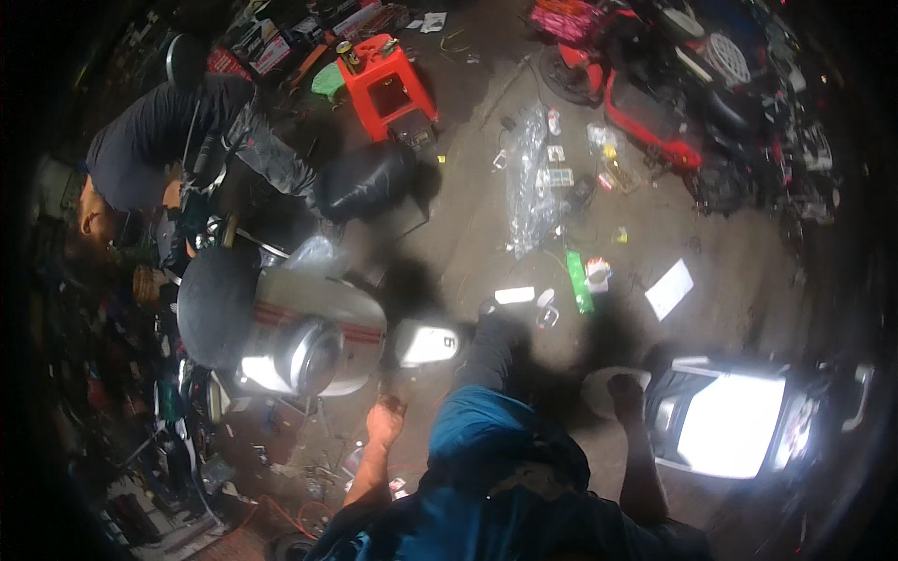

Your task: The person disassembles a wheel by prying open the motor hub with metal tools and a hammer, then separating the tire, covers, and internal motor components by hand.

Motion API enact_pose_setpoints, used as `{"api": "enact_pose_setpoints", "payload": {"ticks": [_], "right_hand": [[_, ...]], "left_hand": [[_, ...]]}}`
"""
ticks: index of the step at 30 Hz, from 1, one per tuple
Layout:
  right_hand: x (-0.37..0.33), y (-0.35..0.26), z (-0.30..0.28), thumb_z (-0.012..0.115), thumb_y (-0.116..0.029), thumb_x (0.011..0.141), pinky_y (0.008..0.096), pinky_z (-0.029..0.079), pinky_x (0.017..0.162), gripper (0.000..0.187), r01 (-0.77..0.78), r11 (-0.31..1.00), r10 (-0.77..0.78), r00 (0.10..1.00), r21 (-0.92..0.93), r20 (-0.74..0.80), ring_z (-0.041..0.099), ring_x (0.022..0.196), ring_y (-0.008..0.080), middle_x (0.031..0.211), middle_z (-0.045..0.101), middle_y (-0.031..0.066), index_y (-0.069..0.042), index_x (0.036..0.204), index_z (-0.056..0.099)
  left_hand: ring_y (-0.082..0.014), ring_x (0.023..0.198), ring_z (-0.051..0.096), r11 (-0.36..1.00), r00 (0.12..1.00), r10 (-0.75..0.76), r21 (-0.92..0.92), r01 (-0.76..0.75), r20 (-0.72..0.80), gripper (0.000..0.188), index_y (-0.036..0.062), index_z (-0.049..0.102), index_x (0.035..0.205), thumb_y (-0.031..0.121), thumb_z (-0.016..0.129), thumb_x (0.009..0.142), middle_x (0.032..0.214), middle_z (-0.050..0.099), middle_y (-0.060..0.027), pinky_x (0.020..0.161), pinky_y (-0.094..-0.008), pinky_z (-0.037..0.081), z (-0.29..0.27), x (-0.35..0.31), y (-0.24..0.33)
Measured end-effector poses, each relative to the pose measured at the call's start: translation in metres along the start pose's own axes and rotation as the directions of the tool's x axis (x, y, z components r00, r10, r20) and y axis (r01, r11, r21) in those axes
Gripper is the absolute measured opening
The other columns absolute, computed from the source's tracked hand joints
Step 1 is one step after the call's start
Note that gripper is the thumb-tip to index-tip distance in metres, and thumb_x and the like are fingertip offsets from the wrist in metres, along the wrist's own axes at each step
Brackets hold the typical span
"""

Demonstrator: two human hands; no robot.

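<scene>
My left hand [385, 421] is low beside the rear of a motor scooter, its fingers curled closed; what they hold, if anything, is too blurred to make out. The scooter's pale body panel [351, 323] with red stripes and its round metallic part [315, 356] are nearest to it. A white panel [429, 345] with a dark mark lies just ahead. My right hand [627, 395] is in shadow, its outline compact and closed, over a pale oval thing [599, 393]. Beside it stands a dark-framed unit with a glaring white face [731, 425].
Another person [159, 140] bends over the scooter's front at the left. A red plastic stool [385, 86] stands farther ahead. Clear plastic wrap [528, 182], a green strip [579, 281] and a white sheet [669, 290] lie on the floor. A red motorbike [645, 122] stands far right.
</scene>
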State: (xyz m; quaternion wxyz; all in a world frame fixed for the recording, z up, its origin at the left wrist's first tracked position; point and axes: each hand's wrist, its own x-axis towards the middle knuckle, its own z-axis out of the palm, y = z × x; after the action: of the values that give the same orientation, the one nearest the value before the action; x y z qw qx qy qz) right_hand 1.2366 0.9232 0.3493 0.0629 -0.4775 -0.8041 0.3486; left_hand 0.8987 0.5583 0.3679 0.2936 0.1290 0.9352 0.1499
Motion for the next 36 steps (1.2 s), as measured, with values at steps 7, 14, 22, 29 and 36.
{"api": "enact_pose_setpoints", "payload": {"ticks": [7,14,22,29,36], "right_hand": [[0.081,0.038,0.011,0.057,-0.029,0.083,0.0400,0.046,0.066,0.030,-0.174,0.973,0.194,0.972,-0.152,0.129,0.058,0.076,0.0337,0.076,0.060,0.0182,-0.006,0.102,0.057],[0.270,0.135,0.022,0.051,-0.020,0.085,0.0281,0.045,0.045,0.019,-0.021,0.978,-0.065,0.916,0.209,0.397,0.054,0.049,0.0137,0.063,0.057,0.0043,-0.005,0.079,0.062],[0.622,-0.049,0.136,0.054,-0.032,0.083,0.0425,0.048,0.077,0.028,0.616,0.692,-0.597,0.781,-0.376,0.181,0.060,0.087,0.0327,0.089,0.063,0.0180,-0.007,0.088,0.065],[0.860,-0.243,0.361,0.052,-0.024,0.082,0.0463,0.043,0.088,0.029,0.783,0.520,-0.407,0.578,-0.341,0.707,0.055,0.100,0.0377,0.099,0.059,0.0231,0.000,0.098,0.056],[0.933,-0.353,0.494,0.050,-0.035,0.085,0.0443,0.042,0.091,0.042,0.531,0.711,-0.185,0.774,-0.461,0.606,0.052,0.105,0.0380,0.106,0.056,0.0265,0.001,0.105,0.055]], "left_hand": [[-0.0364,0.079,0.061,0.971,0.994,0.009,-0.238,0.017,0.109,0.027,0.0068,0.065,0.089,0.031,0.055,0.081,0.080,0.065,-0.0156,0.071,-0.0415,0.049,0.025,0.070,0.019],[-0.0365,0.082,0.061,0.939,0.968,-0.250,-0.249,0.236,-0.025,0.021,0.0070,0.067,0.085,0.021,0.057,0.074,0.084,0.064,-0.0198,0.071,-0.0428,0.049,-0.003,0.110,0.100],[-0.0384,0.085,0.060,0.858,0.908,-0.417,-0.341,0.383,-0.030,0.032,0.0047,0.064,0.089,0.034,0.054,0.080,0.088,0.063,-0.0194,0.072,-0.0426,0.048,0.030,0.139,0.134],[-0.0281,0.088,0.056,0.527,0.574,-0.653,-0.248,0.813,0.495,0.031,0.0025,0.064,0.091,0.032,0.055,0.087,0.097,0.060,-0.0177,0.073,-0.0370,0.047,0.138,0.088,0.210],[-0.0289,0.085,0.060,0.551,0.539,-0.648,-0.158,0.820,0.538,0.031,0.0063,0.063,0.096,0.034,0.053,0.086,0.096,0.061,-0.0184,0.074,-0.0408,0.047,0.159,0.090,0.326]]}}
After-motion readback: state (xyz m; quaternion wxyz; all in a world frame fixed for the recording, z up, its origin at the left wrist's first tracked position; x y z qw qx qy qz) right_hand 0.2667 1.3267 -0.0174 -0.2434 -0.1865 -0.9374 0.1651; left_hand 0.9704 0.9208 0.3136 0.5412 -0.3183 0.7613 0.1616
